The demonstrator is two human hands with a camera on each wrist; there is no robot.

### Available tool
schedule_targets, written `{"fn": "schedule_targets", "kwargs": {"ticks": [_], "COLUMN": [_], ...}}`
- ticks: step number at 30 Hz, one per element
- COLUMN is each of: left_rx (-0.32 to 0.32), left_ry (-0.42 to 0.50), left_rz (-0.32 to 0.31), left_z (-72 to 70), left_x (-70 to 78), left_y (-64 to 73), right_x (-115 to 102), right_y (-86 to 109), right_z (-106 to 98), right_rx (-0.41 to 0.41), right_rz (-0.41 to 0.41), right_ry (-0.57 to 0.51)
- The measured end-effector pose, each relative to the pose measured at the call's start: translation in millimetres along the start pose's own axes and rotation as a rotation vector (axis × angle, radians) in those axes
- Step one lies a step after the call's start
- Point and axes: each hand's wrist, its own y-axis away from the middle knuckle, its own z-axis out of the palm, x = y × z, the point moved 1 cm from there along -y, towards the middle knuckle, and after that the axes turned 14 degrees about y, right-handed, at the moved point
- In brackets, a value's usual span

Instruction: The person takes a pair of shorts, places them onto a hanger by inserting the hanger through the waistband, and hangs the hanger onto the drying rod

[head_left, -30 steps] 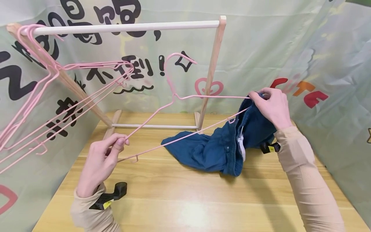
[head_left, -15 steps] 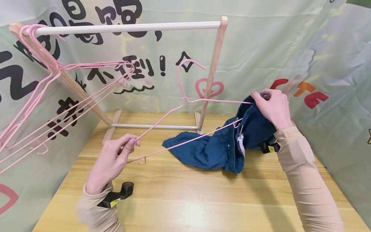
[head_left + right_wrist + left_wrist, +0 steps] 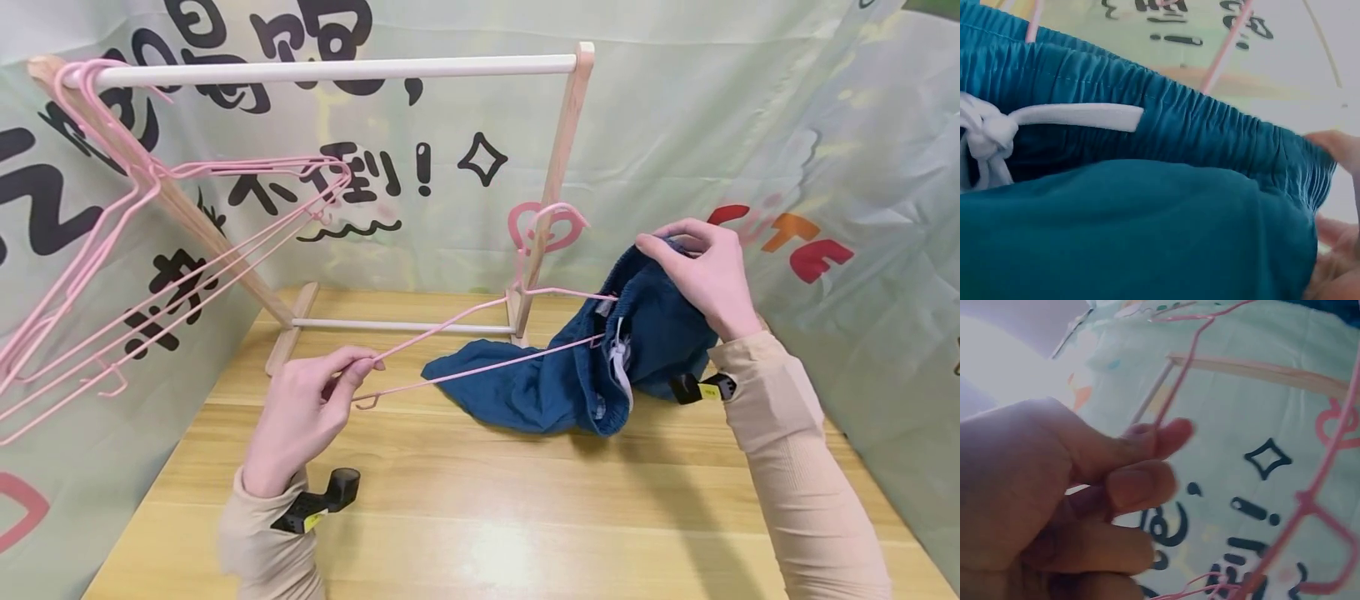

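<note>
My left hand (image 3: 307,412) pinches a pink wire hanger (image 3: 442,327) at its left end, thumb against the bent wire. The hanger's far end runs into the open waistband of dark blue drawstring pants (image 3: 517,387), which hides its tip. At the upper edge of that waistband, my right hand (image 3: 705,271) pinches the elastic between thumb and fingers, holding it up. In the right wrist view a white drawstring (image 3: 991,134) is tied in a knot at the waistband. One leg of the pants lies along the table to the left.
A small clothes rack with a white top bar (image 3: 337,69) stands at the back. Several pink hangers (image 3: 150,175) hang at its left end. The wooden table (image 3: 480,508) is walled by a printed cloth backdrop (image 3: 847,158) behind and at both sides.
My left hand has moved right, and the hanger has gone deeper into the waistband, its hook lower and further right. The right hand keeps its hold with little movement.
</note>
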Motion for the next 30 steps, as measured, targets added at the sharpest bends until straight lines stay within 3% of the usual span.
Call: {"fn": "schedule_targets", "kwargs": {"ticks": [8, 15, 20, 25, 27, 30], "left_rx": [0.083, 0.088, 0.111, 0.121, 0.122, 0.16], "left_ry": [-0.087, -0.072, -0.046, -0.028, -0.025, -0.036], "left_rz": [0.062, 0.069, 0.069, 0.084, 0.092, 0.102], "left_z": [14.5, 26.6, 37.3, 46.7, 47.9, 43.7], "left_x": [-1.2, 2.9, 6.5, 7.6, 7.3, 4.9], "left_y": [-5.6, -7.9, -10.1, -12.0, -12.8, -12.9], "right_x": [-19, -30, -39, -46, -47, -44], "right_y": [10.7, 16.8, 21.3, 24.7, 24.7, 21.6], "right_z": [8, 15, 17, 20, 21, 20], "right_rx": [-0.043, -0.046, -0.069, -0.155, -0.185, -0.168], "right_rz": [-0.187, -0.236, -0.256, -0.304, -0.333, -0.35], "right_ry": [-0.162, -0.189, -0.166, -0.119, -0.102, -0.077]}}
